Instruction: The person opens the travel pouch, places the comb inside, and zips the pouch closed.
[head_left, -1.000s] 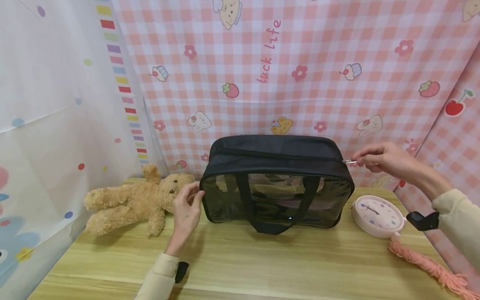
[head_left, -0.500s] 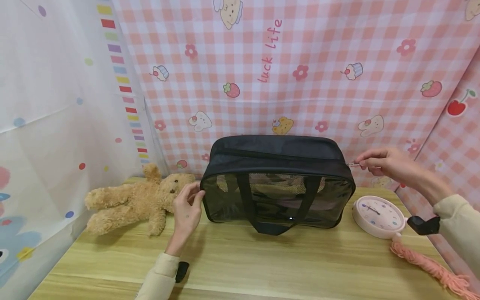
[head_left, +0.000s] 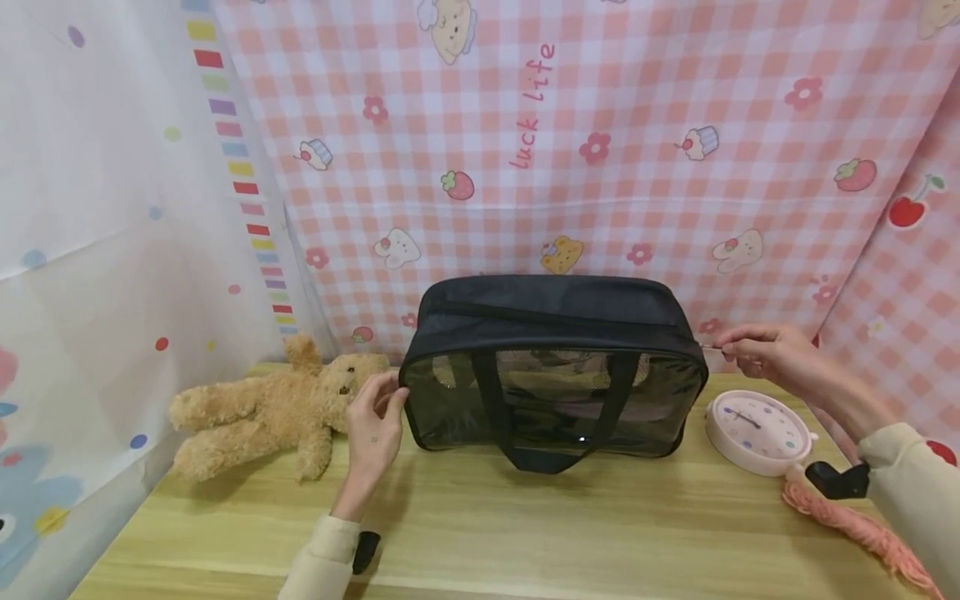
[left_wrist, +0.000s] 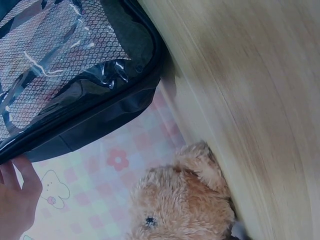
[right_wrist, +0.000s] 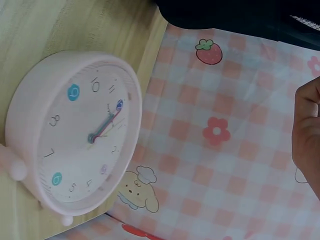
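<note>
A black bag with see-through sides and a front handle strap stands upright on the table. At its left edge my left hand pinches the rim between thumb and fingers; the left wrist view shows the fingertips on the black piping. Off the bag's upper right corner, my right hand pinches a small metal zipper pull. In the right wrist view that hand shows only in part at the right edge, and the pull is out of sight.
A tan teddy bear lies left of the bag, behind my left hand. A pink alarm clock sits to the right below my right hand, with a bundle of pink yarn before it. Checked cloth hangs behind the table.
My right hand has moved down and slightly outward with the zipper pull, round the bag's right end. The left hand keeps its hold on the rim. The head view has shifted a little.
</note>
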